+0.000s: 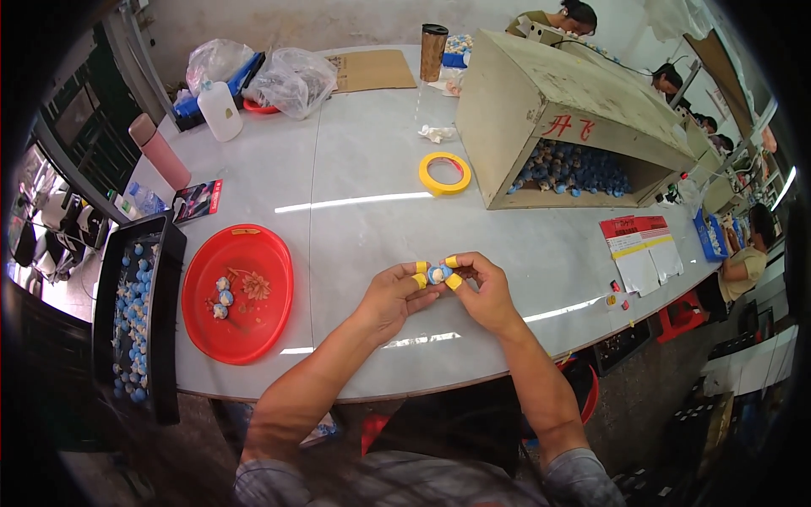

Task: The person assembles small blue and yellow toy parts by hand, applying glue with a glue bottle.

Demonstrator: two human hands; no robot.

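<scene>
A small blue-and-white figurine [438, 275] is pinched between the fingertips of both hands, above the grey-white table. My left hand [394, 300] grips it from the left and my right hand [487, 296] from the right. Yellow tape wraps several fingertips on each hand. To the left, a round red plastic tray [274, 314] holds a short row of similar figurines [223, 297]. The figurine's finer details are too small to make out, and the fingers partly cover it.
A black bin [173, 253] of blue figurines stands at the far left. Beyond my hands lie a yellow tape roll [428, 176] and a beige box [507, 110] with more blue pieces inside. A pink bottle [162, 154] stands back left; papers [644, 262] lie right. Other people sit farther back.
</scene>
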